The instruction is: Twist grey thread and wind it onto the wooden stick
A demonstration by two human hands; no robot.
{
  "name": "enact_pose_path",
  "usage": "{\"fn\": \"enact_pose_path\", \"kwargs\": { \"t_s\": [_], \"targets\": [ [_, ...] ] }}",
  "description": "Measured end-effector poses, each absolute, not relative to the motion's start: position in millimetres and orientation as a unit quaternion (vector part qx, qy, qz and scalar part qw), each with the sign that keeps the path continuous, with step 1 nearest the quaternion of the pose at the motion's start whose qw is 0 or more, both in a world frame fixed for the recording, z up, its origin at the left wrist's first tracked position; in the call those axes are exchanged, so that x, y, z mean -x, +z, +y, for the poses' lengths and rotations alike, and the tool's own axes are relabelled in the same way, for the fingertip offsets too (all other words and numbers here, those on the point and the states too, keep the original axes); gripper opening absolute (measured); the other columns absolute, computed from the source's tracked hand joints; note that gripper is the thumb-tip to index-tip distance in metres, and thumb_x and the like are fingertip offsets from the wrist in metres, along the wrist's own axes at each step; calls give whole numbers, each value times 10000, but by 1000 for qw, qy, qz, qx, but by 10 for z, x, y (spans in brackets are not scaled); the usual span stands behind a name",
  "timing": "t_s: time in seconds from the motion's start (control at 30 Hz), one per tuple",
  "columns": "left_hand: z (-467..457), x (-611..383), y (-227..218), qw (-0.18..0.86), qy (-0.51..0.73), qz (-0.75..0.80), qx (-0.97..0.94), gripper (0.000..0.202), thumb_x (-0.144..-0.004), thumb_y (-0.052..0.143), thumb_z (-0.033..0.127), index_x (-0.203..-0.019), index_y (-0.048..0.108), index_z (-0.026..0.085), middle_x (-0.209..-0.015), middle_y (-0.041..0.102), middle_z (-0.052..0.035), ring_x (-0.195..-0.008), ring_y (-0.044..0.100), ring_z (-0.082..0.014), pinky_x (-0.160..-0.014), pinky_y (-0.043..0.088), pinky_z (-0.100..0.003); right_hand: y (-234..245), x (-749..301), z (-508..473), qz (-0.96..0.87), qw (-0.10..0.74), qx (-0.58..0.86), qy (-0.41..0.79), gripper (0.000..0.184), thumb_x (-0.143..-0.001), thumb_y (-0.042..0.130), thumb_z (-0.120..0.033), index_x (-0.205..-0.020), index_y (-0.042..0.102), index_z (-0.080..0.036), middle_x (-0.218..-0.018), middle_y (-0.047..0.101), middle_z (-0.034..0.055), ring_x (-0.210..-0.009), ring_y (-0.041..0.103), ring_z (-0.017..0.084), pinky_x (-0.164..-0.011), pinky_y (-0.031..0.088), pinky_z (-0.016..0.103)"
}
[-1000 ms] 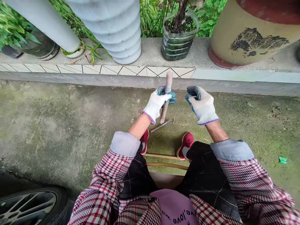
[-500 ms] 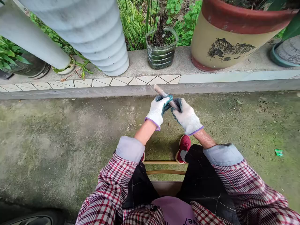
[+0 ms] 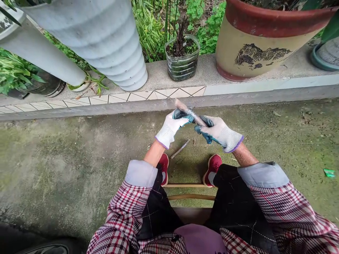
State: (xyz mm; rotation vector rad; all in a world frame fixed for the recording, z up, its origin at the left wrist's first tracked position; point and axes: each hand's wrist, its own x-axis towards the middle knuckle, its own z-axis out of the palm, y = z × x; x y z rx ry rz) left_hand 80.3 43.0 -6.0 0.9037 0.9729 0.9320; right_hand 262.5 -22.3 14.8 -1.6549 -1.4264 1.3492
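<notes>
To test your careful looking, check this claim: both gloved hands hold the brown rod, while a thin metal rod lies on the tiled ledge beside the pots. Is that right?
One detail is wrong. The head view shows the thin metal rod lying on the concrete ground, just ahead of the red shoes. The left hand and right hand do hold the brown rod.

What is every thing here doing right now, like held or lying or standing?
left hand: gloved, closed around the brown rod
right hand: gloved, gripping the rod's lower end
brown rod: held tilted, off the ground
thin stick: lying on the ground between the shoes
cut bottle planter: upright on the ledge
big pot: upright on the ledge
</notes>
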Motion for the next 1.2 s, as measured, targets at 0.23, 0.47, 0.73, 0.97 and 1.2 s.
{"fn": "enact_pose_path", "kwargs": {
  "t_s": [0.23,0.47,0.73,0.97,1.2],
  "targets": [
    [444,-888,-30,656,397,519,-378,174,-650,819,142,-735,668,165,-683,710,19,-577,596,-91,-602,484,-248,166,-2613,-225,-680,181,690,169,353,-928,553,-310,-1211,713,-173,-1156,735,170,-936,692,319,-780,515,408],
    [365,-741,133,681,345,479,-434,101,-724,746,164,-792,672,152,-620,697,0,-527,646,-109,-472,388,-214,192,-2681,-287,-686,196,671,200,335,-1004,516,-351,-1197,720,-169,-1109,771,158,-953,709,309,-804,500,376],
    [313,-670,115,658,329,477,-481,119,-845,676,256,-838,702,140,-578,678,3,-429,515,-69,-457,369,-207,150,-2728,-258,-686,190,668,216,287,-992,552,-320,-1148,733,-160,-1049,782,138,-903,706,280,-783,482,351],
    [232,-664,118,695,273,432,-505,152,-832,697,261,-852,748,119,-610,695,-26,-513,604,-101,-476,415,-212,186,-2748,-231,-586,300,658,365,290,-984,592,-440,-961,710,-176,-752,673,40,-595,552,156,-554,445,280],
    [322,-555,-61,688,230,446,-524,126,-833,702,237,-857,744,120,-577,671,-7,-481,567,-90,-475,419,-208,425,-2718,-302,-475,370,551,577,538,-851,733,-689,-869,673,-155,-611,563,-29,-399,434,74,-322,333,224]
  ]
}}
